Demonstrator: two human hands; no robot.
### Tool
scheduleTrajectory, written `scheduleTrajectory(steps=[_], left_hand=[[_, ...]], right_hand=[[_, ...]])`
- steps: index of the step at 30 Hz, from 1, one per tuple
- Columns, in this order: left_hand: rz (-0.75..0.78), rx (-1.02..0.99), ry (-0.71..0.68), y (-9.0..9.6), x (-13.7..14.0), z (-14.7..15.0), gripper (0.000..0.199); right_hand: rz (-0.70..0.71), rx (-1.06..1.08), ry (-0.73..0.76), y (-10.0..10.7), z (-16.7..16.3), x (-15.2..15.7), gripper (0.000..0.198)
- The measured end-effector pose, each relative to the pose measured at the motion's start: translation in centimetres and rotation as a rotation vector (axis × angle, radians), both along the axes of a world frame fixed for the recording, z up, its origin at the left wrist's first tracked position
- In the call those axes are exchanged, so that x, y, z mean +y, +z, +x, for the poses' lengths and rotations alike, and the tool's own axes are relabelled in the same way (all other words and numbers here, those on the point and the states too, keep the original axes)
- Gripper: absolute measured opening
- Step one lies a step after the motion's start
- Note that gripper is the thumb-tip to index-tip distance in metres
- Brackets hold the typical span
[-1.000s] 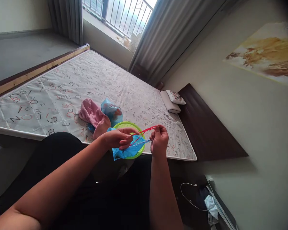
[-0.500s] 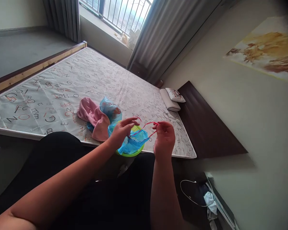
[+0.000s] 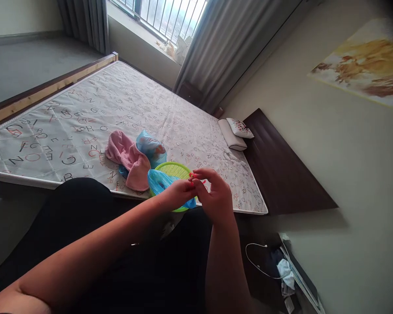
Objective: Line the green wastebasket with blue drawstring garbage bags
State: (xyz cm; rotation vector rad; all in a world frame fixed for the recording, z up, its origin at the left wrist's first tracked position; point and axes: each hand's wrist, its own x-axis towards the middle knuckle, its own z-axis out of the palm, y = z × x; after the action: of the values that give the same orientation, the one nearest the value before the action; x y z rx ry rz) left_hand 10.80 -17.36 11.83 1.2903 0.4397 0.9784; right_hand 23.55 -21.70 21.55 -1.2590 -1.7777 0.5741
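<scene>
My left hand (image 3: 178, 192) and my right hand (image 3: 214, 194) meet above the front edge of the mattress. Both have their fingertips pinched on a thin red string (image 3: 192, 175), now bunched up and mostly hidden between them. Below the hands, a thin blue plastic bag (image 3: 160, 179) hangs over a round lime-green basket (image 3: 173, 167), whose near side my left hand partly covers. To the left lie a pink towel (image 3: 126, 157) and a second blue plastic bag (image 3: 149, 147) with something indistinct in it.
The letter-printed mattress (image 3: 124, 104) stretches away to a dark headboard (image 3: 288, 170) on the right. Two pillows (image 3: 231, 134) lie near it. A white cable (image 3: 257, 264) and some cloths (image 3: 285, 272) are at lower right. Grey curtains (image 3: 225, 43) hang by the barred window.
My hands have come together, and the string loop that was stretched between them is now gathered at the fingertips. The blue bag has shifted, showing more of the basket.
</scene>
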Motion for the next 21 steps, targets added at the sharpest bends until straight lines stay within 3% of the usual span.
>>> scheduleTrajectory(steps=[3,6,10,12,16,21], left_hand=[[0.024,-0.002,-0.141,0.0,0.2,-0.6,0.059],[-0.072,-0.036,-0.153,-0.1,0.6,-1.2,0.062],[-0.221,-0.074,-0.14,-0.6,1.4,-1.6,0.059],[-0.311,-0.095,-0.075,-0.8,1.8,-1.6,0.053],[-0.565,-0.139,0.067,-0.6,2.2,-1.8,0.026],[-0.744,-0.221,0.021,0.1,1.9,-2.1,0.014]], right_hand=[[-0.034,-0.046,0.006,-0.3,1.2,0.7,0.03],[-0.164,-0.096,0.0,-0.9,3.0,1.2,0.039],[-0.275,-0.139,0.014,-1.6,4.6,1.2,0.027],[-0.261,-0.122,-0.054,-1.7,4.8,1.1,0.019],[-0.294,0.002,-0.13,-1.5,4.4,0.8,0.022],[-0.421,0.043,0.027,-1.5,2.6,0.0,0.02]])
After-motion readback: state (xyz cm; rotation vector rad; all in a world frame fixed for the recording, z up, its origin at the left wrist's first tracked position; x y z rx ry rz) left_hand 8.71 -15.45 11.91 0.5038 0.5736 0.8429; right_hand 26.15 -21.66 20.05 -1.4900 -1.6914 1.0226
